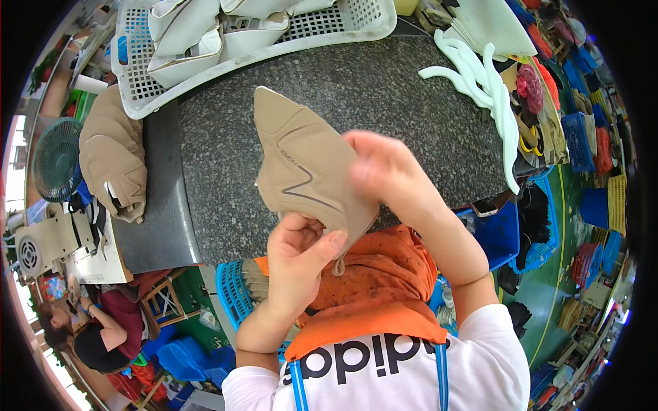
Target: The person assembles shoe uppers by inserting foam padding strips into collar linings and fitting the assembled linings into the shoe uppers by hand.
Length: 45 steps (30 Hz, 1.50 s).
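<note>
A beige shoe upper (pixel 301 154) with a dark zigzag line on its side is held up over the dark speckled tabletop (pixel 219 137). My left hand (pixel 299 257) is closed on its lower end, thumb lying near the edge. A short lace or cord loop (pixel 338 266) hangs below that end. At the upper's right edge is my right hand (pixel 387 168), its fingers curled and smeared by motion; whether they grip the edge cannot be made out. A stack of similar beige uppers (pixel 113 151) rests at the table's left side.
A white plastic basket (pixel 253 51) of white shoe parts stands at the far edge. Pale curved strips (pixel 480 82) lie at the far right, near yellow-handled scissors (pixel 531 142). Blue bins (pixel 497 233) sit below the right edge. A green fan (pixel 58 159) and another person (pixel 113 329) are at left.
</note>
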Tool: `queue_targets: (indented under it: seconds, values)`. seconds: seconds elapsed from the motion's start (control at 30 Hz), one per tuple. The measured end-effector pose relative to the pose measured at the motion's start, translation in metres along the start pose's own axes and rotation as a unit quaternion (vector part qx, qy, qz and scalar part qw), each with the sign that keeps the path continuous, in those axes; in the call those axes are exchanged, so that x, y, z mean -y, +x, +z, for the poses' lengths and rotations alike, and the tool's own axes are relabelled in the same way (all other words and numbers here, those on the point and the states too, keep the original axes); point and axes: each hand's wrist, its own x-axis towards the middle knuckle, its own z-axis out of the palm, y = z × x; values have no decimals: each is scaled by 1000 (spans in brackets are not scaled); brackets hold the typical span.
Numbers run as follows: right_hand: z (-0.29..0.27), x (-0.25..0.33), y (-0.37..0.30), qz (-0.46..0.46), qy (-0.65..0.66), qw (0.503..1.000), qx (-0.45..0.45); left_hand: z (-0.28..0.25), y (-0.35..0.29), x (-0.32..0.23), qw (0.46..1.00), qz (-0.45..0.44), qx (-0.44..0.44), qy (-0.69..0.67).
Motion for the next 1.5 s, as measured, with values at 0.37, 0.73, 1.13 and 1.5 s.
queue_targets:
  seconds: [0.37, 0.73, 1.13, 1.5]
  values:
    - [10, -22, -7, -5, 42, 994, -100, -2, 3, 8, 995, 101, -21, 2]
    - [8, -24, 6, 77, 392, 888, -227, -22, 1, 26, 955, -104, 42, -274]
    - [6, 24, -21, -221, -477, 850, -17, -11, 24, 17, 965, -2, 59, -255]
    - [39, -24, -20, -271, -517, 800, 136, -90, 27, -20, 959, 216, -146, -109]
